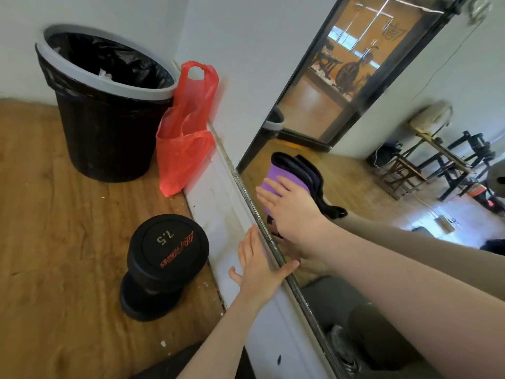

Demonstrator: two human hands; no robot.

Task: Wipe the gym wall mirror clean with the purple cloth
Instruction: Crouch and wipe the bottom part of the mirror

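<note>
Left hand [257,269] flat on baseboard [218,203]; right hand [289,206], fingers straight, presses purple cloth [281,177] on mirror [410,173]; dumbbell [164,258] "7.5".

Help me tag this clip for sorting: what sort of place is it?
Most likely a gym: a black 7.5 dumbbell stands on the wood floor, and the wall mirror reflects benches and racks.

A purple cloth [276,178], a black bin [106,132] rimmed in grey, a red bag [183,143], a black dumbbell [161,263] lettered in red, and a brown wood-grained floor [54,242] are seen.
</note>
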